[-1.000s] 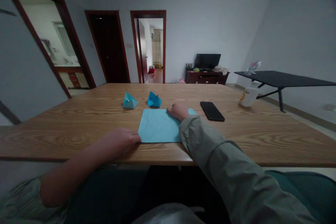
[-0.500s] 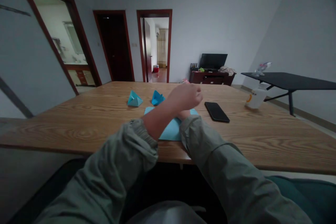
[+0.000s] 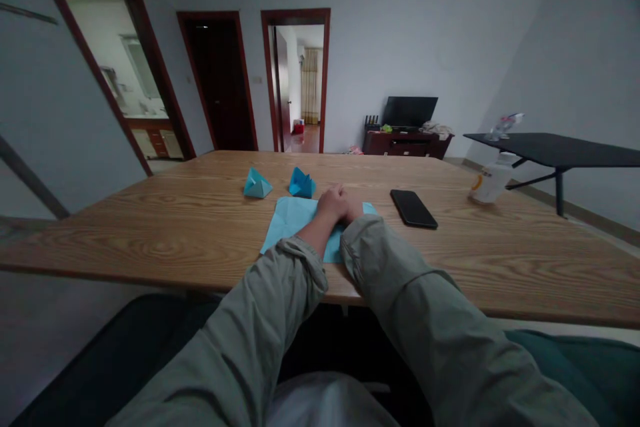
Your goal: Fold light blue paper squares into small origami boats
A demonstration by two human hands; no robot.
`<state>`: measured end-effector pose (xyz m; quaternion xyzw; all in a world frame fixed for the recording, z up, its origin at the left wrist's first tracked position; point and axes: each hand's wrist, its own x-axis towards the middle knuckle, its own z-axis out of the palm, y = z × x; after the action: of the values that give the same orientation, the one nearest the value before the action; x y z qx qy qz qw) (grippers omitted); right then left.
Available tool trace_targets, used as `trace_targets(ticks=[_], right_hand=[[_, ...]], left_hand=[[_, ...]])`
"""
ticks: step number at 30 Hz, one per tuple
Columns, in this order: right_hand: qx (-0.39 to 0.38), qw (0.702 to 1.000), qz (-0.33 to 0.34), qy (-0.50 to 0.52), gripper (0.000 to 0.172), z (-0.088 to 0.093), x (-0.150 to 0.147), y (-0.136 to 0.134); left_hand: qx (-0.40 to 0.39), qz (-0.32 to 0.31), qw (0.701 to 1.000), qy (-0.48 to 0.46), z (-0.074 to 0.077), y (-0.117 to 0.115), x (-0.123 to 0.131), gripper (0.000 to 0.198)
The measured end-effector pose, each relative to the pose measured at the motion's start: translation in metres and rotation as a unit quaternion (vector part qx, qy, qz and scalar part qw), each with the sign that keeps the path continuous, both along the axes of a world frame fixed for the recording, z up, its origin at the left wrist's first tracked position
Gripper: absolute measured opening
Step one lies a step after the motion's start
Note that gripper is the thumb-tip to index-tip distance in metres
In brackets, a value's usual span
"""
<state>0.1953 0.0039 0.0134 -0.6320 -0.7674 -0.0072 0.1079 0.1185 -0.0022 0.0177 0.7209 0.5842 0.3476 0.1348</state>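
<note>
A square sheet of light blue paper lies flat on the wooden table, its near part hidden under my left forearm. My left hand and my right hand rest side by side on its far edge, touching each other. Just beyond the sheet stand a pale blue folded paper piece and a deeper blue one, both apart from my hands. Green-grey sleeves cover both forearms.
A black smartphone lies right of the sheet, and a white bottle stands further right. Beyond the table edge are a black low table and a dark cabinet holding a monitor.
My left hand has come from the sheet's near left edge across to its far edge, beside my right hand. My left sleeve now shows over the table, and the view has tilted slightly.
</note>
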Motion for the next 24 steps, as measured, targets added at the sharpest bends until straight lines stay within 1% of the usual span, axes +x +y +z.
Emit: trace_targets(ticks=[3, 6, 7, 9, 11, 14, 16, 21, 24], right_hand=[[0.01, 1.0, 0.002, 0.006, 0.035, 0.0, 0.002, -0.003], [0.02, 0.999, -0.027, 0.015, 0.036, 0.001, 0.002, -0.006], [0.028, 0.999, -0.034, 0.018, 0.036, 0.002, 0.002, -0.007], [0.05, 0.998, -0.031, 0.017, 0.034, 0.001, 0.001, -0.011], [0.077, 0.997, -0.015, 0.008, 0.034, 0.0, 0.001, -0.016], [0.102, 0.995, 0.002, -0.008, 0.036, -0.004, 0.0, -0.02], [0.09, 0.996, 0.012, -0.006, 0.039, -0.007, 0.001, -0.019], [0.01, 0.999, 0.041, -0.002, 0.055, -0.011, 0.013, -0.015], [-0.016, 1.0, 0.021, -0.004, 0.068, -0.012, 0.024, -0.014]], left_hand=[[-0.033, -0.011, 0.994, 0.104, -0.009, 0.0, -0.026, 0.051], [-0.039, -0.014, 0.989, 0.142, -0.017, -0.003, -0.05, 0.044], [-0.039, -0.006, 0.987, 0.157, -0.019, -0.004, -0.055, 0.046], [-0.041, 0.011, 0.979, 0.201, -0.023, -0.007, -0.061, 0.054], [-0.043, 0.023, 0.971, 0.234, -0.025, -0.008, -0.062, 0.058], [-0.044, 0.036, 0.968, 0.245, -0.027, -0.007, -0.06, 0.06], [-0.047, 0.039, 0.968, 0.245, -0.028, -0.006, -0.06, 0.062], [-0.081, 0.042, 0.965, 0.247, -0.026, -0.006, -0.072, 0.072], [-0.106, 0.061, 0.96, 0.252, -0.024, -0.008, -0.083, 0.079]])
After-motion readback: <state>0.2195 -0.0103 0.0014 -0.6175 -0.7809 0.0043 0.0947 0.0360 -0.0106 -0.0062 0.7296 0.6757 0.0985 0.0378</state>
